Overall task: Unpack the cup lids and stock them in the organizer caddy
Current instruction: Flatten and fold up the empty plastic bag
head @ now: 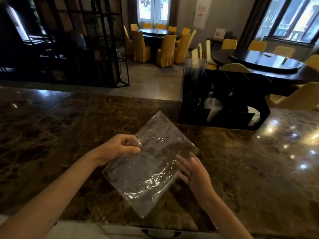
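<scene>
Countertop (51, 135) of dark brown marble, glossy, with light glare spots on the right. At the very bottom edge a pale surface with a dark handle (161, 232), cut off by the frame; cannot tell what it belongs to.

Clear plastic bag (148, 163) lying flat and diagonal on the counter, crinkled, seemingly with nothing in it. Left hand (119, 147) pinches the bag's left edge between thumb and fingertips; the fingertips show through the film. Right hand (193, 171) lies open, fingers spread flat on the bag's right edge, blurred, not gripping anything.

Organizer caddy (222, 102), black, stands on the counter beyond and to the right of the bag, well apart from both hands. Its interior is dark: stacks of clear cup lids (196, 99) are faintly visible in the left compartments, count unreadable. A clear cup (213, 107) leans in a front slot. White discs (253, 116) sit at the right end, partly hidden by the wall; cannot tell if lids. Clear wrapped items (196, 66) rise from the top left, hard to make out.

Beyond, round dark tables (265, 62) with yellow-covered chairs (165, 50), a black metal shelving frame (69, 40) at left, bright windows
</scene>
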The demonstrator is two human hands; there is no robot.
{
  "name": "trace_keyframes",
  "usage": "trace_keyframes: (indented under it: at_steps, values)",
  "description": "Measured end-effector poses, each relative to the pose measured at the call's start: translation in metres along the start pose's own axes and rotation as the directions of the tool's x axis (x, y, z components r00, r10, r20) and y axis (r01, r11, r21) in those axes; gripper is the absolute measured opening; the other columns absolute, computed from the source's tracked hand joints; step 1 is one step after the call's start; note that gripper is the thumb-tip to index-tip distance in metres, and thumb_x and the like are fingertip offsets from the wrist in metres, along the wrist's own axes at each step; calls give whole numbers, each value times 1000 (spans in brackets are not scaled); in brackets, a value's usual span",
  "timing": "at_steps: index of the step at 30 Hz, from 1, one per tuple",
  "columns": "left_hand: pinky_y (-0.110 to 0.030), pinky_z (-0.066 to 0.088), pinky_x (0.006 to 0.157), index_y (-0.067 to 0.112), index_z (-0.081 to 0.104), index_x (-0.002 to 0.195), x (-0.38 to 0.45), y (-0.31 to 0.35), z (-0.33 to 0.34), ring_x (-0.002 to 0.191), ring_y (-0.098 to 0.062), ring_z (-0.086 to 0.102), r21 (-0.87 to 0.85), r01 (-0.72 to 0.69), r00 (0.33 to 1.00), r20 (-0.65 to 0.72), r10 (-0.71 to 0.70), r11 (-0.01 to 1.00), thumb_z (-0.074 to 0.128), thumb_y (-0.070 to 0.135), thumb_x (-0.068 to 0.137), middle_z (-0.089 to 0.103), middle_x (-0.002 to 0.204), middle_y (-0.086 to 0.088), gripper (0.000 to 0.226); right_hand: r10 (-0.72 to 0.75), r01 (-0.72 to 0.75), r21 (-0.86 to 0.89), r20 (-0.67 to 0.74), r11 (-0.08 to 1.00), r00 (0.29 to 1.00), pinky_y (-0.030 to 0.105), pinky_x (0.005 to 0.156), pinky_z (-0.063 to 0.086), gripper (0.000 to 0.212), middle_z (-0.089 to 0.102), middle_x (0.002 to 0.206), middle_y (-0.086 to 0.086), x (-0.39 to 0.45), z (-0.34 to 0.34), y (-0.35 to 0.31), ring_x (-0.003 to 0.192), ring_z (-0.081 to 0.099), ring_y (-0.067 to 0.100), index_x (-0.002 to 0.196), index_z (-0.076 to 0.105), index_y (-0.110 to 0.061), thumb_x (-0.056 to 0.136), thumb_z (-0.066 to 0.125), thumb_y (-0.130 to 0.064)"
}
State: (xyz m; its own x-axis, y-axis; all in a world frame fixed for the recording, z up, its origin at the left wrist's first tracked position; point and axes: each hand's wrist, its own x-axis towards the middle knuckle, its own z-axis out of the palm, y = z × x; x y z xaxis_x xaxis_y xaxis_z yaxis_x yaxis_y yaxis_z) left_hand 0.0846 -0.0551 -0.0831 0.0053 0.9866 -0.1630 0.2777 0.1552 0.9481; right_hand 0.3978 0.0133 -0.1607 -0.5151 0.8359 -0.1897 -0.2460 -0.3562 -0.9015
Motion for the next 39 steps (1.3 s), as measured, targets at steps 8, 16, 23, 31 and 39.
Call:
trace_keyframes:
  at_steps: [8,16,23,31,39]
  values:
    - [-30,57,77,-1,68,107,-8,-22,19,84,-19,66,-291,10,984,-167,-61,957,78,16,80,68,93,-8,33,-94,102,-330,40,939,995,35,78,63,33,77,98,15,4,38,-8,96,76,28,105,78,-25,78,88,-41]
    - [-35,61,80,22,76,111,-15,-32,0,97,-26,75,-258,56,993,-84,-80,965,80,30,80,77,107,-12,32,-75,115,-372,122,921,990,47,78,62,10,76,94,22,12,35,-37,83,75,33,105,71,-8,95,71,-10]
    - [-31,61,76,21,77,114,-13,-40,-5,100,-28,75,-378,67,989,-98,-112,923,82,31,74,77,112,-15,41,-157,247,-369,259,896,953,27,69,58,20,77,100,21,22,19,-55,85,76,31,116,69,-14,97,68,-9]
    - [-35,63,76,9,79,105,-11,-44,5,103,-30,74,-442,24,981,-164,-107,897,75,16,78,76,114,-14,28,-277,341,-340,224,877,935,40,72,61,12,78,96,14,18,19,-53,85,76,28,101,78,-6,95,69,-3]
    - [-31,61,73,6,80,103,-9,-52,8,99,-26,75,-470,0,988,-138,-74,883,69,10,87,75,113,-18,20,-299,361,-334,222,871,928,32,72,63,23,79,99,17,19,12,-49,90,77,30,95,80,-5,95,62,10]
